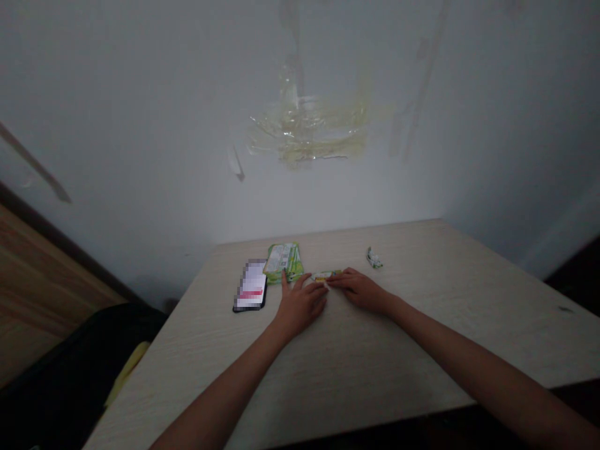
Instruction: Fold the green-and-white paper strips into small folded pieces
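A small folded packet [323,275], greenish-white with a yellow patch, lies on the table between my two hands. My left hand [302,305] rests palm down with its fingers spread. One of its fingertips reaches the lower edge of a green-and-white packet [284,257], and other fingers lie by the folded packet. From the other side my right hand [362,290] has its fingers stretched out flat, their tips touching the folded packet's right end. Part of that packet is hidden under the fingers.
A phone [252,286] with a lit, blurred-out screen lies left of the green packet. Farther right is a small crumpled wrapper [374,257]. The pale wooden table [365,369] meets a wall [178,125] with peeling clear tape [309,134]. Dark fabric [70,369] hangs at the left.
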Tool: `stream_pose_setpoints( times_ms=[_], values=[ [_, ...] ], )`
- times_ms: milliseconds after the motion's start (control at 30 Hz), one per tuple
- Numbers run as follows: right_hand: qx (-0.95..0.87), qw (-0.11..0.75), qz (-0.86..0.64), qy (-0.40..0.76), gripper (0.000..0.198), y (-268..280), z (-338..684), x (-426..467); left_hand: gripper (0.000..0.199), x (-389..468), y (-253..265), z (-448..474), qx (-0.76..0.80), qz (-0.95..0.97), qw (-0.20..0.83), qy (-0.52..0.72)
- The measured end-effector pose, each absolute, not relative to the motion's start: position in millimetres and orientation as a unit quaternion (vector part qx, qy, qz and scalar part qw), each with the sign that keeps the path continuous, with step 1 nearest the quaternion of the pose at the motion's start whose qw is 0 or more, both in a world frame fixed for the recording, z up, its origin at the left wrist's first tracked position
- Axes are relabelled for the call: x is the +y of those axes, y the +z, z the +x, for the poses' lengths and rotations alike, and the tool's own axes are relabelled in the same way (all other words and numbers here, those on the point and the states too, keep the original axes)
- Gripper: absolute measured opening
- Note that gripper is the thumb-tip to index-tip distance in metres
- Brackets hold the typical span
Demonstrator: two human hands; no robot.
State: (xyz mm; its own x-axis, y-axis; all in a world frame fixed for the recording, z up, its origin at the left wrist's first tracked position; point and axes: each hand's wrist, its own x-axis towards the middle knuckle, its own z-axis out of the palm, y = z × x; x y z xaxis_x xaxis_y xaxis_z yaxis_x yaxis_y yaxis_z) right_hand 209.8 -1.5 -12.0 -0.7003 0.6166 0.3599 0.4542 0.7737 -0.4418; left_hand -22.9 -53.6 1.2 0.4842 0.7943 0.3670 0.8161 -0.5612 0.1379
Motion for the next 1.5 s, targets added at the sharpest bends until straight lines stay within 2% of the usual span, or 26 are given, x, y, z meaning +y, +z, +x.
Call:
stream_pose_setpoints(
  times_ms=[300,567,867,1067,1300,1500],
  values=[
    [-0.907,0.245,-0.295,0.172,0.054,-12,212,0,0.033,-53,0,-25,-0.473,-0.858,0.002,-0.199],
    [-0.908,0.247,-0.293,0.170,0.053,-9,210,-2,0.027,-51,4,-17,-0.478,-0.857,0.045,-0.189],
    [-0.910,0.247,-0.287,0.169,0.057,-10,211,-1,0.033,-49,-3,-23,-0.510,-0.842,-0.029,-0.171],
    [-0.909,0.252,-0.286,0.171,0.054,-12,211,0,0.034,-50,-2,-23,-0.507,-0.843,-0.010,-0.178],
    [-0.910,0.252,-0.283,0.170,0.058,-8,210,-2,0.030,-50,1,-18,-0.487,-0.852,0.038,-0.190],
    [-0.916,0.236,-0.288,0.149,0.056,-7,209,-4,0.030,-49,-2,-23,-0.489,-0.851,0.038,-0.185]
  ],
)
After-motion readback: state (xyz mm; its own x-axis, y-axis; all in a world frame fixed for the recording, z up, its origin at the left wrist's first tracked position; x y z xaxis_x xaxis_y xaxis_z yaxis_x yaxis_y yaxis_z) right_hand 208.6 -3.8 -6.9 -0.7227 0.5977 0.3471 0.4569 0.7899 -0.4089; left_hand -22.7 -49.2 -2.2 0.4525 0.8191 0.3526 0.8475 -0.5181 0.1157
